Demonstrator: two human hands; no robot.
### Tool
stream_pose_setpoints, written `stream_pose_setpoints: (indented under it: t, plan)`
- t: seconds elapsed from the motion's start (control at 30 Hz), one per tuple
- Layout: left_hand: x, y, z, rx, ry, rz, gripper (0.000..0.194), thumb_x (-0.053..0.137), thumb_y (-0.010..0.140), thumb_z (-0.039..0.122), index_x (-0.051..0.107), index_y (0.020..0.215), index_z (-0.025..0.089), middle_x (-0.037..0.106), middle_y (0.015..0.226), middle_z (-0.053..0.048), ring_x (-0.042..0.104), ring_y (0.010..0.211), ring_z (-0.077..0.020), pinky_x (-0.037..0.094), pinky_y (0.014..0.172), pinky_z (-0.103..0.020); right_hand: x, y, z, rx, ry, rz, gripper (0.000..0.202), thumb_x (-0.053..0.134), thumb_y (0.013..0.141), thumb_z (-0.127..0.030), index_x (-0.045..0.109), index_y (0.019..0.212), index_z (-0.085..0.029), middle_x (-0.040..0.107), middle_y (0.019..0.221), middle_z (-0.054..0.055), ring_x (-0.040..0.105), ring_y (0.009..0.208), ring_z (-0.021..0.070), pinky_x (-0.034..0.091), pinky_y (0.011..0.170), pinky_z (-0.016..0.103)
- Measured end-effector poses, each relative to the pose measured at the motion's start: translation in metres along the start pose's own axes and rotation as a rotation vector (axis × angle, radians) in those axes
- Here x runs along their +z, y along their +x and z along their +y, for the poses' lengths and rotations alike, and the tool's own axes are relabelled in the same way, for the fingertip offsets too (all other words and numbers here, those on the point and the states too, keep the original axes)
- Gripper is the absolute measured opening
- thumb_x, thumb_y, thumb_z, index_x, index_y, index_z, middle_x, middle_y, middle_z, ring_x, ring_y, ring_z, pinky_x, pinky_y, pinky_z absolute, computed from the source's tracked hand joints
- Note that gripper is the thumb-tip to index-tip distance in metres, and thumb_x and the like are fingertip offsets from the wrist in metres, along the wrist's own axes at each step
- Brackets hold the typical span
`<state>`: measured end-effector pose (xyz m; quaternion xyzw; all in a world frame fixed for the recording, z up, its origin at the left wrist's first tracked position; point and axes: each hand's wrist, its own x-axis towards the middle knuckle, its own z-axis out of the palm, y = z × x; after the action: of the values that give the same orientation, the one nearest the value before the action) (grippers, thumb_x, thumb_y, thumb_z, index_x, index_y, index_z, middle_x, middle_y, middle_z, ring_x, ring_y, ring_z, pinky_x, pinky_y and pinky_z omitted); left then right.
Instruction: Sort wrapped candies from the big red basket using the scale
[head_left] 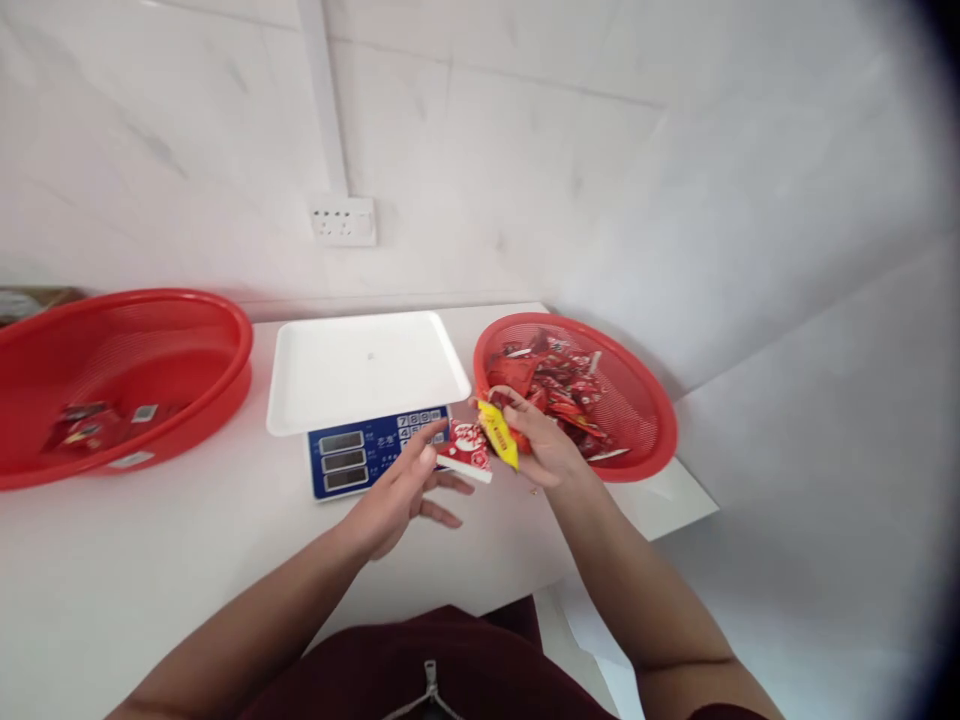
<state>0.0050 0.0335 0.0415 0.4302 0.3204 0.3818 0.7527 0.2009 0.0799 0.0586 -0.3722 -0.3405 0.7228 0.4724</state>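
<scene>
My left hand (397, 495) is in front of the scale, with a small red-and-white packet (469, 446) at its thumb and forefinger; its other fingers are stretched out. My right hand (541, 440) is closed around a bundle of small packets, a yellow packet (498, 435) facing up among red ones. The two hands are close together, and the red-and-white packet almost meets the yellow one. Just beyond my right hand, a red mesh basket (649, 420) holds a heap of red packets (562, 375). Behind my left hand is a blue digital scale (322, 490) with a white tray (367, 365) on top.
A larger red basket (187, 310) at the left has a few red packets (90, 425) in it. Everything stands on a white table (262, 560) against a marbled wall with a socket (343, 221). The table's right edge is just past the mesh basket, near another wall.
</scene>
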Motion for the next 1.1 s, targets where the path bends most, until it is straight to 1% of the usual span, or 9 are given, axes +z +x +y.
stream_pose_setpoints:
  t: [0.13, 0.27, 0.43, 0.63, 0.7, 0.8, 0.9, 1.0, 1.1]
  plan:
    - [-0.007, 0.007, 0.007, 0.002, -0.013, 0.169, 0.042, 0.052, 0.083, 0.044, 0.044, 0.119, 0.025, 0.055, 0.097, -0.005, 0.058, 0.074, -0.0138, 0.055, 0.052, -0.025, 0.030, 0.002, 0.046, 0.010, 0.034, -0.012, 0.030, 0.076, 0.061, -0.034, 0.060, 0.087, -0.030, 0.065, 0.088, -0.004, 0.061, 0.073, 0.0133, 0.051, 0.059, 0.024]
    - [-0.013, 0.001, 0.000, 0.076, 0.031, 0.258, 0.040, 0.060, 0.080, 0.035, 0.047, 0.117, 0.026, 0.052, 0.108, -0.003, 0.057, 0.077, -0.0113, 0.057, 0.059, -0.025, 0.037, 0.007, 0.067, -0.031, 0.090, 0.133, 0.025, 0.072, 0.065, -0.037, 0.059, 0.086, -0.033, 0.064, 0.096, -0.006, 0.060, 0.082, 0.0130, 0.052, 0.067, 0.025]
    - [-0.012, -0.005, -0.006, 0.124, 0.237, 0.277, 0.048, 0.057, 0.081, 0.031, 0.042, 0.126, 0.024, 0.046, 0.123, -0.007, 0.056, 0.086, -0.0145, 0.057, 0.065, -0.027, 0.039, 0.009, 0.080, -0.092, 0.093, 0.213, 0.021, 0.070, 0.068, -0.036, 0.058, 0.085, -0.033, 0.062, 0.102, -0.006, 0.059, 0.090, 0.0131, 0.052, 0.073, 0.026]
    - [-0.015, -0.007, 0.000, 0.225, 0.438, 0.255, 0.060, 0.053, 0.084, 0.028, 0.026, 0.138, 0.032, 0.040, 0.136, -0.005, 0.055, 0.100, -0.0184, 0.054, 0.073, -0.027, 0.032, 0.004, 0.088, -0.054, 0.192, 0.229, 0.018, 0.068, 0.071, -0.034, 0.060, 0.087, -0.032, 0.064, 0.098, -0.005, 0.060, 0.089, 0.0129, 0.053, 0.075, 0.027]
    - [-0.020, -0.005, 0.004, 0.280, 0.461, 0.292, 0.057, 0.052, 0.085, 0.029, 0.028, 0.138, 0.030, 0.041, 0.136, -0.007, 0.059, 0.092, -0.0161, 0.053, 0.076, -0.028, 0.029, 0.002, 0.090, -0.028, 0.232, 0.217, 0.016, 0.068, 0.071, -0.033, 0.061, 0.085, -0.032, 0.064, 0.096, -0.004, 0.061, 0.087, 0.0144, 0.054, 0.076, 0.031]
    - [-0.034, 0.005, 0.015, 0.298, 0.476, 0.345, 0.059, 0.050, 0.086, 0.033, 0.024, 0.139, 0.032, 0.039, 0.137, -0.010, 0.062, 0.068, -0.0098, 0.055, 0.063, -0.027, 0.026, -0.003, 0.095, 0.033, 0.284, 0.199, 0.015, 0.070, 0.070, -0.032, 0.061, 0.083, -0.032, 0.066, 0.090, -0.004, 0.062, 0.080, 0.0157, 0.055, 0.073, 0.035]
    - [-0.053, 0.019, 0.034, 0.288, 0.570, 0.396, 0.063, 0.048, 0.086, 0.036, 0.016, 0.140, 0.033, 0.036, 0.139, -0.011, 0.062, 0.061, -0.0090, 0.054, 0.056, -0.026, 0.027, -0.008, 0.098, 0.097, 0.312, 0.167, 0.018, 0.073, 0.067, -0.032, 0.062, 0.082, -0.031, 0.066, 0.087, -0.003, 0.063, 0.074, 0.0153, 0.056, 0.068, 0.035]
    - [-0.067, 0.027, 0.056, 0.297, 0.905, 0.588, 0.071, 0.051, 0.084, 0.038, 0.010, 0.141, 0.033, 0.033, 0.142, -0.012, 0.064, 0.077, -0.0178, 0.052, 0.062, -0.030, 0.032, -0.013, 0.095, 0.117, 0.354, 0.152, 0.023, 0.075, 0.065, -0.031, 0.062, 0.084, -0.028, 0.066, 0.087, -0.002, 0.063, 0.073, 0.0148, 0.056, 0.067, 0.034]
    - [-0.067, 0.017, 0.064, 0.300, 1.278, 0.833, 0.063, 0.051, 0.083, 0.042, 0.024, 0.138, 0.029, 0.036, 0.140, -0.010, 0.058, 0.097, -0.0255, 0.048, 0.071, -0.033, 0.035, -0.016, 0.091, 0.114, 0.375, 0.164, 0.027, 0.075, 0.066, -0.031, 0.062, 0.088, -0.024, 0.067, 0.085, -0.002, 0.063, 0.072, 0.0134, 0.054, 0.069, 0.031]
